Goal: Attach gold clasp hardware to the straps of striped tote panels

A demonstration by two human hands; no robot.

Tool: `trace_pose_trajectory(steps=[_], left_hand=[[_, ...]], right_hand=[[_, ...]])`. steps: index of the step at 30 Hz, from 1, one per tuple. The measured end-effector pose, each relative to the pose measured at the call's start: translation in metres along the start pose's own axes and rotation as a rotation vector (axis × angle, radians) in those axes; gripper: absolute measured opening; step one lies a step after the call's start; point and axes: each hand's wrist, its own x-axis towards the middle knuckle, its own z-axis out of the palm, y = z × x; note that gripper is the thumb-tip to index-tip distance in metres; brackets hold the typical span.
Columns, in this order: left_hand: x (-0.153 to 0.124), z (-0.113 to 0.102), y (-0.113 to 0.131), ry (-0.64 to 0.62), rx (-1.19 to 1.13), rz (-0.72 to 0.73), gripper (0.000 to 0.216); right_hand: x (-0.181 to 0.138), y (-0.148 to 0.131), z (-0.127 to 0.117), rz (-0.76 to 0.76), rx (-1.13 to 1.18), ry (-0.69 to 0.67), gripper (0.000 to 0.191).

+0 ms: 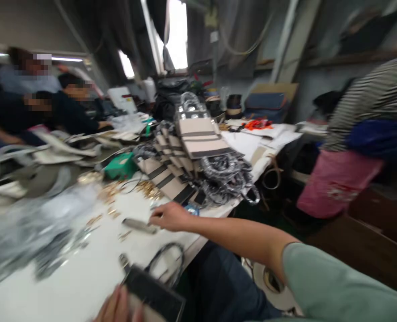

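At the bottom edge my left hand [118, 308] is partly cut off by the frame. Its fingers and thumb grip a small black and beige bag [158, 293] with a metal clasp at its upper corner and a dark looped handle [181, 257] beside it. My right hand [171, 216] reaches across to the table, fingers curled and pinched together by the end of a grey tool handle [140, 226]. Blur hides whether the fingertips hold that tool or something small. Gold-coloured metal fittings [113, 212] lie scattered just beyond.
Beige and black bags [198, 134] with plastic-wrapped handles are piled behind my right hand. A green box [120, 166] stands left of them. Clear plastic [64, 205] covers the table's left part. Co-workers sit at far left; a person in a pink apron [339, 183] stands right.
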Motion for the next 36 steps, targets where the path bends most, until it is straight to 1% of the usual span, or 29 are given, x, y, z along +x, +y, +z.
trace_pose_trajectory(steps=[2, 3, 4, 6, 8, 12, 15, 19, 25, 27, 30, 33, 36], left_hand=[[-0.025, -0.030, -0.011, -0.068, 0.127, 0.093, 0.039], [-0.034, -0.039, -0.015, -0.092, 0.199, 0.156, 0.040], [-0.041, -0.043, -0.017, -0.127, 0.272, 0.211, 0.045], [-0.045, -0.044, -0.022, -0.179, 0.388, 0.267, 0.052], [-0.044, -0.041, -0.024, -0.205, 0.428, 0.257, 0.055], [-0.047, -0.042, -0.019, -0.208, 0.396, 0.242, 0.056], [-0.050, -0.044, -0.017, -0.206, 0.352, 0.238, 0.057], [-0.049, -0.045, -0.019, -0.200, 0.319, 0.222, 0.058], [-0.052, -0.047, -0.018, -0.166, 0.301, 0.225, 0.061], [-0.055, -0.045, -0.023, -0.128, 0.307, 0.243, 0.062], [-0.055, -0.037, -0.037, -0.052, 0.302, 0.314, 0.066], [-0.049, -0.033, -0.045, 0.063, 0.248, 0.349, 0.058], [-0.039, -0.033, -0.041, 0.122, 0.174, 0.340, 0.040]], right_hand=[[-0.028, -0.002, 0.013, -0.018, 0.089, -0.093, 0.020], [-0.037, 0.000, 0.019, -0.026, 0.127, -0.139, 0.023], [-0.042, 0.003, 0.026, -0.024, 0.160, -0.175, 0.024], [-0.047, 0.009, 0.040, 0.042, 0.205, -0.232, 0.027], [-0.050, 0.008, 0.050, 0.083, 0.218, -0.314, 0.031], [-0.057, -0.006, 0.063, 0.081, 0.216, -0.409, 0.034], [-0.055, -0.015, 0.074, 0.066, 0.158, -0.452, 0.034], [-0.050, -0.017, 0.089, 0.037, 0.101, -0.438, 0.032], [-0.053, -0.015, 0.100, -0.045, 0.039, -0.333, 0.033], [-0.053, -0.014, 0.104, -0.071, 0.052, -0.321, 0.033], [-0.052, -0.013, 0.112, -0.099, 0.035, -0.289, 0.031], [-0.052, -0.014, 0.117, -0.105, -0.009, -0.237, 0.029], [-0.054, -0.015, 0.119, -0.096, -0.040, -0.212, 0.027]])
